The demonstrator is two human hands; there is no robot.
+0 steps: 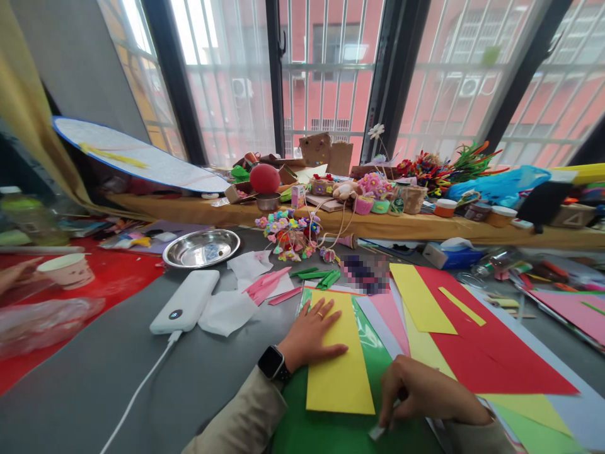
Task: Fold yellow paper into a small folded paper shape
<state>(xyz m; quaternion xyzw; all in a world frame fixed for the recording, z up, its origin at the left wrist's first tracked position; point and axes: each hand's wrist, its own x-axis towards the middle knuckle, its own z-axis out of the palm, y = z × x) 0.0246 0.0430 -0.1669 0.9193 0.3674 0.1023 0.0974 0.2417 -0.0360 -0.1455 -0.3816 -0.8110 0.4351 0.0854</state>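
My left hand (317,334) lies flat, fingers spread, on a yellow paper strip (340,391). The strip rests on a green sheet (302,422) that looks glossy, perhaps in a clear sleeve. To the right of the strip's lower end, my right hand (411,391) is closed in a pinch on a small flat silvery piece (377,432). That piece touches or hovers just over the green sheet; its kind is unclear. Beside my right hand lie a red sheet (501,359), another yellow strip (420,302) and a narrow yellow sliver (460,307).
A white power bank (184,302) with a cable, a steel plate (202,249), white tissues (229,313) and folded green paper pieces (328,279) lie to the left and ahead. Another person's hand (16,277) is near a paper cup (69,271). Crafts crowd the windowsill (212,214).
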